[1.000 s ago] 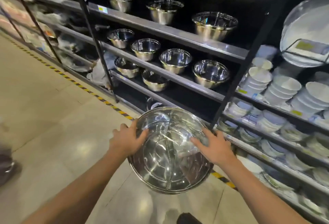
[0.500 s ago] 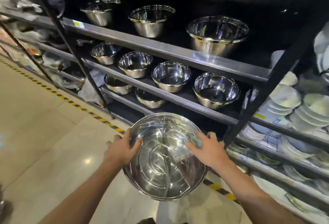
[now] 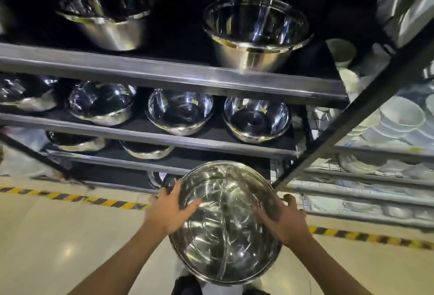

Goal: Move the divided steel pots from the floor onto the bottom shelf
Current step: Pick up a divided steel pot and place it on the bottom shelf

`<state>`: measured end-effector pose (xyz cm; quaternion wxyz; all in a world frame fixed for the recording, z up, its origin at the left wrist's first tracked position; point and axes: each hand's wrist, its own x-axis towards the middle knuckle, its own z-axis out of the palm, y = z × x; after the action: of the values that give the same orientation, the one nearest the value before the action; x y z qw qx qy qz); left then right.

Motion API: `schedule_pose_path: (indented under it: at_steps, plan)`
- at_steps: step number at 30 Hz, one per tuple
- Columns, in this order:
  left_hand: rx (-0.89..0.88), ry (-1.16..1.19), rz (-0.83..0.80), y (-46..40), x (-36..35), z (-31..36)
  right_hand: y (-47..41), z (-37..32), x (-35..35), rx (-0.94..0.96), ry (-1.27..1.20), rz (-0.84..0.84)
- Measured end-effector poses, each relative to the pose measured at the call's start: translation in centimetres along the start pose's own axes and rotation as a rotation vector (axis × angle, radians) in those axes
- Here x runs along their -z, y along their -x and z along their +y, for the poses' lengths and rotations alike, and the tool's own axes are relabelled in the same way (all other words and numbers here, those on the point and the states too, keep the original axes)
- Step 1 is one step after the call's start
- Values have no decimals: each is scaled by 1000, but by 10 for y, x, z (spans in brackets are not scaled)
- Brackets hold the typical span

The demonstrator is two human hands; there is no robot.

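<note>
You hold the pot (image 3: 225, 222) in both hands, off the floor (image 3: 58, 236), in front of the shelf (image 3: 112, 183) opening. Left hand (image 3: 168, 212) grips the left rim, thumb inside. Right hand (image 3: 285, 220) grips the right rim, fingers over the edge. The pot is round, shiny steel, wide and shallow, with a curved divider down the middle splitting it into two parts. Mouth tilted toward you. Steel bowls (image 3: 257, 118) sit on the racks above; blurry.

2 bare, sleeveless forearms
</note>
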<state>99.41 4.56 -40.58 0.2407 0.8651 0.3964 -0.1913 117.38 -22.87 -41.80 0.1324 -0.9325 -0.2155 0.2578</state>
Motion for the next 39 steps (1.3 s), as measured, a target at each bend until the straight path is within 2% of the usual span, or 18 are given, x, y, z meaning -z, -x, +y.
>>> schedule_pose_path:
  at_steps: [7, 12, 17, 21, 24, 34, 39]
  plan:
    - [-50, -65, -61, -94, -30, -22, -60, 1, -63, -53, -4, 48]
    - [-60, -59, -39, -176, -59, -26, -130, 12, -104, -81, -98, 75]
    - [-97, -13, 14, -236, -83, -27, -192, 25, -126, -10, -37, 184]
    - [-101, -26, 15, -267, -94, -22, -232, 32, -138, -107, -47, 199]
    - [-104, -46, 12, -283, -102, -20, -252, 38, -145, -121, -67, 92]
    - [-138, 45, 59, -318, -92, -10, -280, 25, -131, -138, 6, 82]
    - [-193, 201, 124, -262, -111, -31, -294, 16, -121, -156, 59, 45]
